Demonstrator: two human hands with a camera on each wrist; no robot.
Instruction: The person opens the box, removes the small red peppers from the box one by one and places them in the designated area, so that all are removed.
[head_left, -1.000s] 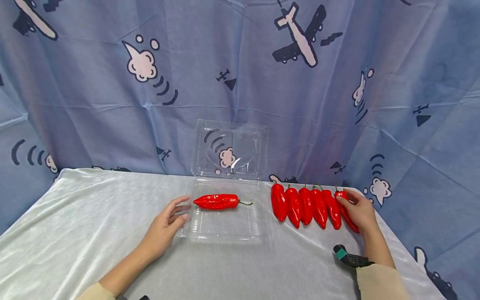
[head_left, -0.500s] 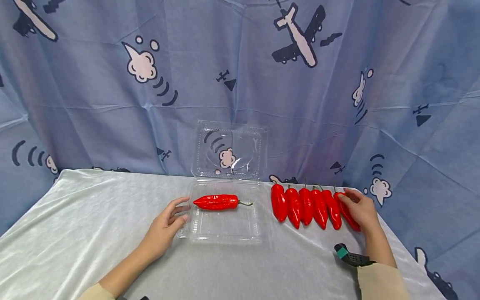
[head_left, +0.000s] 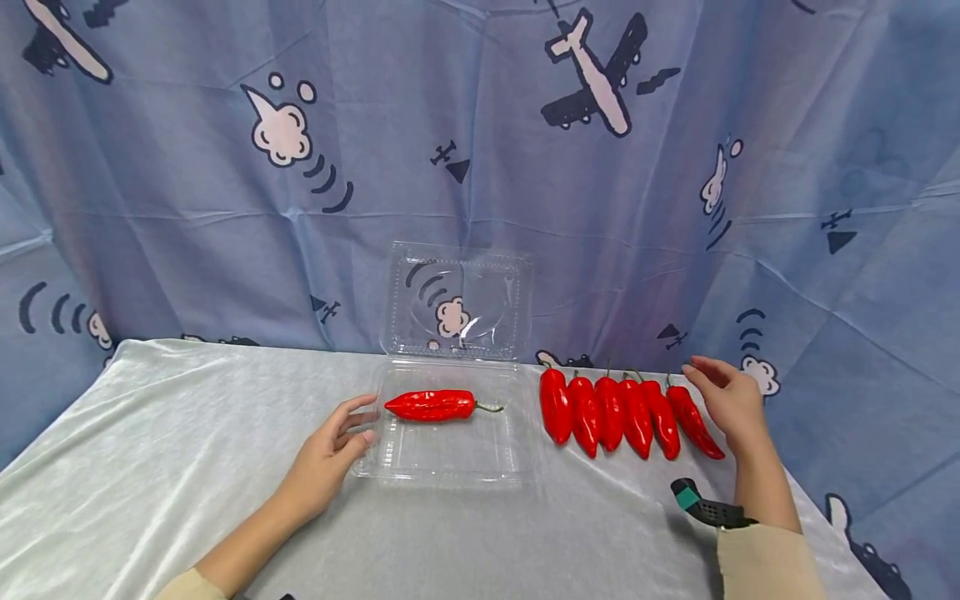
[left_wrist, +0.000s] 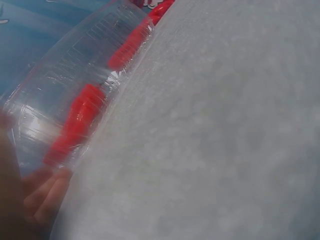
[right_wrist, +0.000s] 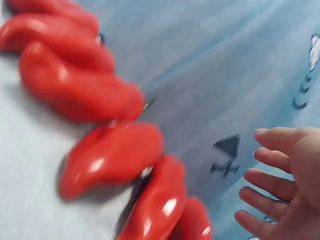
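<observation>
One red chili pepper (head_left: 431,406) lies sideways in the base of a clear plastic clamshell box (head_left: 450,457), its green stem to the right. The box's lid (head_left: 491,312) stands up at the back. At the box's left edge my left hand (head_left: 322,458) touches the side with relaxed fingers; the left wrist view shows its fingertips (left_wrist: 60,175) against the clear plastic. Several red chili peppers (head_left: 611,412) stand in a row to the right of the box. My right hand (head_left: 733,404) hovers beside the rightmost pepper (head_left: 693,423), its fingers spread and holding nothing.
A pale velvety cloth (head_left: 225,417) covers the table. Behind it hangs a blue curtain (head_left: 375,167) printed with airplanes and clouds. A black strap (head_left: 708,507) with a green patch is on the right wrist.
My right hand has let go of the rightmost pepper and moved up and to the right, away from it. The left hand and the box have stayed in place.
</observation>
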